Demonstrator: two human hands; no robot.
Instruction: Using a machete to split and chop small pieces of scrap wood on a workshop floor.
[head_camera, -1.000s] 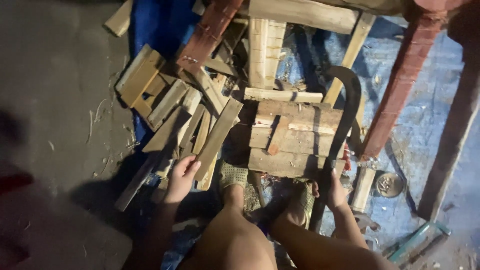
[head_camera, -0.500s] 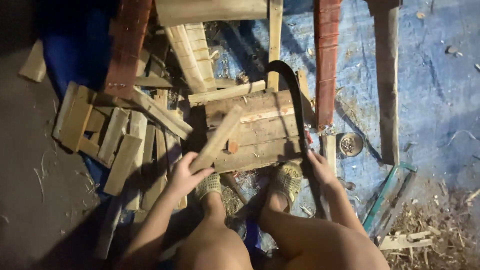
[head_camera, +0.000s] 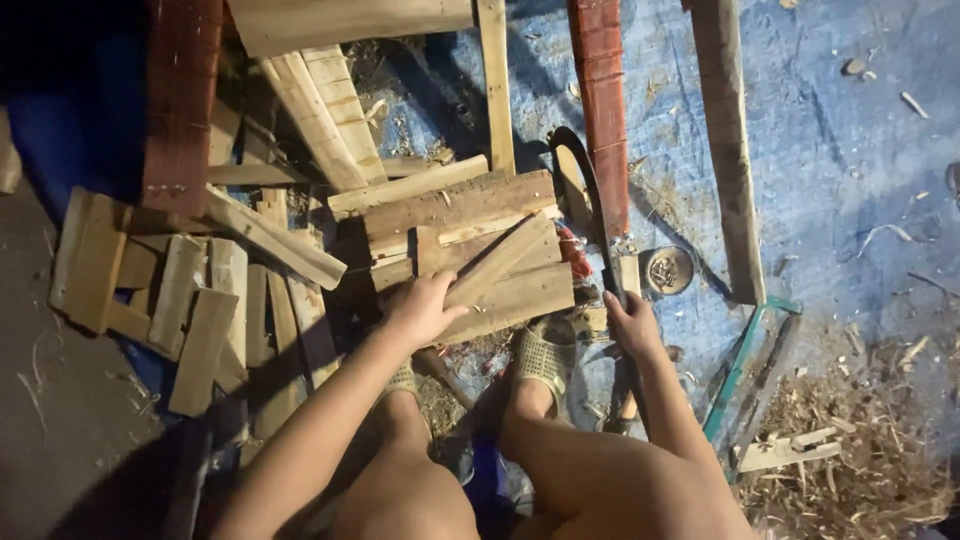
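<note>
Left hand (head_camera: 420, 310) closed on wood strip (head_camera: 497, 262)

Wood strip (head_camera: 497, 262) atop stacked boards (head_camera: 462, 215); curved blade (head_camera: 585, 215) right; small tin (head_camera: 667, 270) further right

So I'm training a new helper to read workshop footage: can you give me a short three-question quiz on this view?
1. True or false: the left hand grips a short wooden strip lying on the stacked boards.
2. What does the right hand hold?
A. the curved dark blade
B. a hammer
C. a paintbrush
3. Fill in: the small round tin sits on the ___ tarp.

Key: 1 true; 2 A; 3 blue.
</note>
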